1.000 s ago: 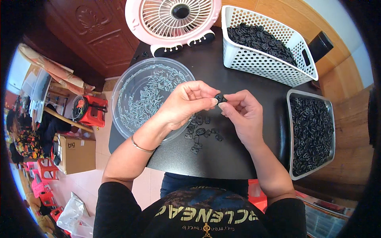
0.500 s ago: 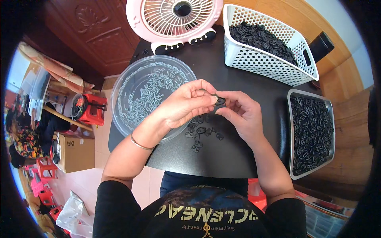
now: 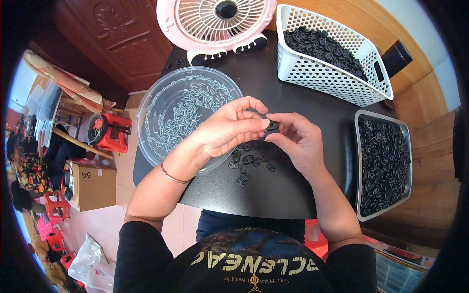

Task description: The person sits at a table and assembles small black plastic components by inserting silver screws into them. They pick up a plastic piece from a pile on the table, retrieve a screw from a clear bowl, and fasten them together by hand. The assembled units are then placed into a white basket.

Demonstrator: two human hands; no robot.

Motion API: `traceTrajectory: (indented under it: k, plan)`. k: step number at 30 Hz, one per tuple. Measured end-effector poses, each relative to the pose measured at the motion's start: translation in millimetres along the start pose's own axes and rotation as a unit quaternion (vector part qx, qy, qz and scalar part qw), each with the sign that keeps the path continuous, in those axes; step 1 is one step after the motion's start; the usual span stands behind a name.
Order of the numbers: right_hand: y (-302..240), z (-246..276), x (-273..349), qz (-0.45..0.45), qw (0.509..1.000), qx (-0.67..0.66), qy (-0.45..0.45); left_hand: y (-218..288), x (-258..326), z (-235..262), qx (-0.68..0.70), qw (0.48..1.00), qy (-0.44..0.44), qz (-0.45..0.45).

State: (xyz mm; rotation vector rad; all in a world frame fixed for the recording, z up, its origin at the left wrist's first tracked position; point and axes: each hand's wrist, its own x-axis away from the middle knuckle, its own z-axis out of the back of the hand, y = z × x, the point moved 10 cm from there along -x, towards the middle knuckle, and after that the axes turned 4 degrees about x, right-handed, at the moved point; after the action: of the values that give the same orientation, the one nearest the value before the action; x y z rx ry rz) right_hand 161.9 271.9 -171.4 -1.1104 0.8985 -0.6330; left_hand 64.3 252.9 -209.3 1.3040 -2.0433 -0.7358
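Observation:
Both hands meet over the middle of a black table (image 3: pixel 288 195). My left hand (image 3: pixel 229 129) and my right hand (image 3: pixel 298 139) pinch one small black oval part (image 3: pixel 272 125) between their fingertips. Under the hands lie several loose black parts (image 3: pixel 249 163) on the table. A clear round plastic bowl (image 3: pixel 188 115) with several small grey pins stands just left of my left hand, partly under its wrist.
A white plastic basket (image 3: pixel 332 68) full of black parts stands at the back right. A metal tray (image 3: pixel 383 163) of black parts lies at the right edge. A pink fan (image 3: pixel 217 22) stands at the back. Red stools and a cardboard box are on the floor at left.
The hands stay together on the small black part, shifting only slightly. Nothing else has moved.

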Motion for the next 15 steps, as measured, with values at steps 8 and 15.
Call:
traceTrajectory:
  k: [8,15]
  plan:
    - [0,1,1,0.007,0.999,0.035,0.027,0,-1,2,-0.018,1.000,0.005,0.001]
    - [-11,3,2,0.049,0.994,0.090,0.046,-1,1,1,-0.032,0.999,0.009,0.007]
